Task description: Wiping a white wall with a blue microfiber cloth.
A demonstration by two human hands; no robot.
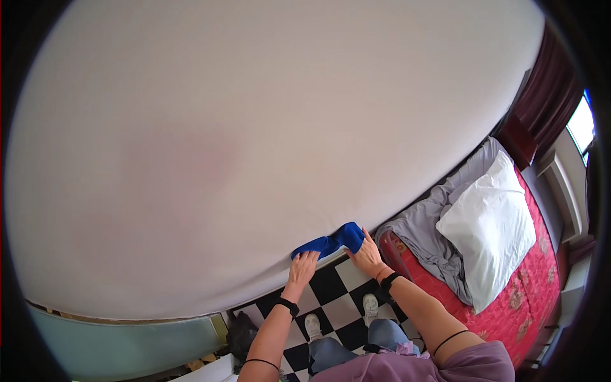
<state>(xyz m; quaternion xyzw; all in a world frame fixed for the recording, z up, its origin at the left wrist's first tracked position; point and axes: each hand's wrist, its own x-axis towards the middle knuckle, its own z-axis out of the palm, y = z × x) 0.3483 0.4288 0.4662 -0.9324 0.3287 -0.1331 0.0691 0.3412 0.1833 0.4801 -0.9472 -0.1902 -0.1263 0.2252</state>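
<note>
A blue cloth point(329, 243) stretches between my two hands, at the near edge of a broad, smooth white surface point(267, 143). My left hand point(302, 270) grips the cloth's left part, with the fingers along its lower edge. The right end, bunched higher, is in my right hand point(368, 255), thumb and fingers on either side. The cloth appears to lie against the white surface. I cannot tell whether that surface is a sheet-covered bed or something else. A faint pinkish patch point(191, 157) tints it.
To the right, a red floral mattress point(515, 291) bears a white pillow point(491, 224) and a crumpled grey sheet point(439, 234). Checkered floor tiles point(329, 284) show around my shoes. A dark bag point(242, 334) and a pale blue-green panel point(129, 344) are at lower left. Dark curtains point(556, 81) hang far right.
</note>
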